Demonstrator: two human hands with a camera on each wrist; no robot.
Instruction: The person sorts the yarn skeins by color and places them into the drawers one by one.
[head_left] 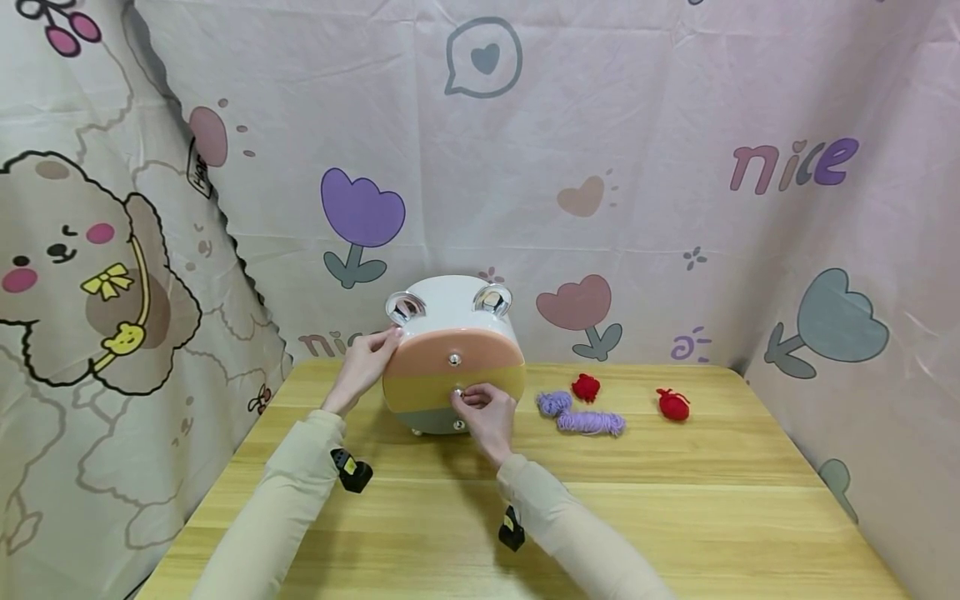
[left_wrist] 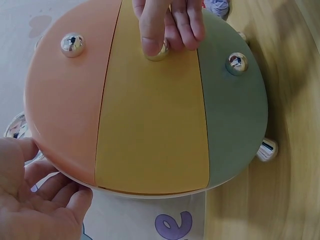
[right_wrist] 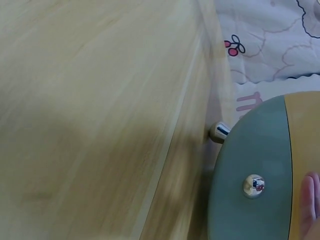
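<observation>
A rounded white storage box with silver ears stands on the table, its front split into a pink drawer, a yellow drawer and a green drawer. Each drawer has a round silver knob. My left hand holds the box at its upper left edge, fingers bent against the side. With thumb and fingers, my right hand pinches the yellow drawer's knob, which those fingers partly cover. All three drawers look closed. Only a sliver of the right hand shows in the right wrist view.
Right of the box lie two purple yarn bundles, a red yarn ball and, farther right, another red bundle. The wooden table ends at a printed curtain behind and at both sides.
</observation>
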